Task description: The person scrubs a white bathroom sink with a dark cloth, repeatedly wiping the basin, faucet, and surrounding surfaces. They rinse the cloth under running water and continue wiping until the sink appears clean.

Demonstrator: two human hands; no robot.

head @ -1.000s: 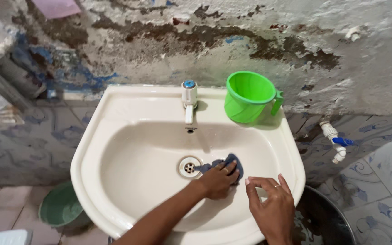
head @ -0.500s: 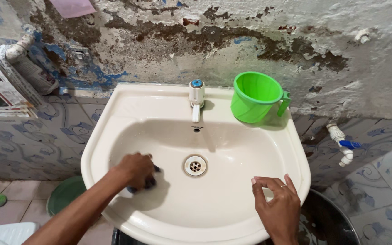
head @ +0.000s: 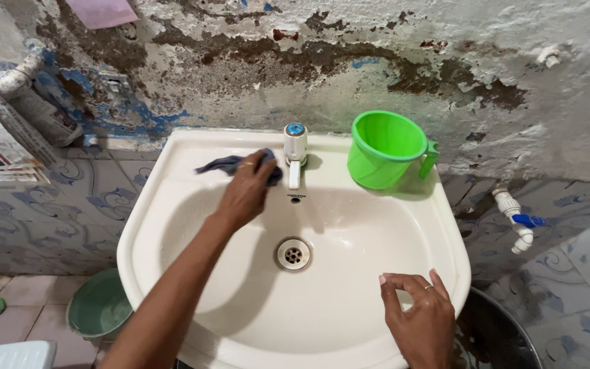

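Fingers of the left hand (head: 248,186) press a dark blue cloth (head: 230,164) flat on the sink's (head: 172,164) back ledge, just left of the tap (head: 295,152). Right hand (head: 418,314) rests on the front rim, fingers curled, holding nothing. Green mug (head: 385,149) stands right of the tap.

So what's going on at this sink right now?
A person is wiping a cream ceramic washbasin with a dark blue cloth. The left hand presses the cloth on the back ledge, just left of the white tap with a blue cap. The right hand rests on the front right rim. A bright green plastic mug stands on the ledge to the right of the tap. The tap is not running.
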